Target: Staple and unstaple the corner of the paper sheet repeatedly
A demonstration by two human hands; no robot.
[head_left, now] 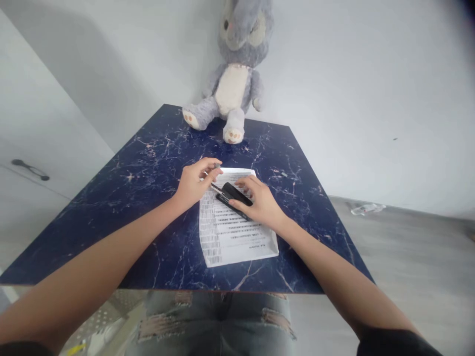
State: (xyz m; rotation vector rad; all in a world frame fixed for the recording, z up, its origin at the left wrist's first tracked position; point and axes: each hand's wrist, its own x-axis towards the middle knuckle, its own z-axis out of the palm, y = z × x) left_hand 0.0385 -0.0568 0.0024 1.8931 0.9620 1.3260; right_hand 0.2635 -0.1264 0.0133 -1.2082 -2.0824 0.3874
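A printed paper sheet lies on the dark blue marbled table. A black stapler rests on the sheet's upper part. My right hand is closed around the stapler's rear and holds it against the paper. My left hand sits at the sheet's upper left corner, fingers curled and pinched on a small grey thing that I cannot make out, right by the stapler's metal front end.
A grey and cream plush rabbit sits at the table's far edge against the white wall. A white cabinet with a dark handle stands at the left. A clear plastic bottle lies on the grey floor at the right.
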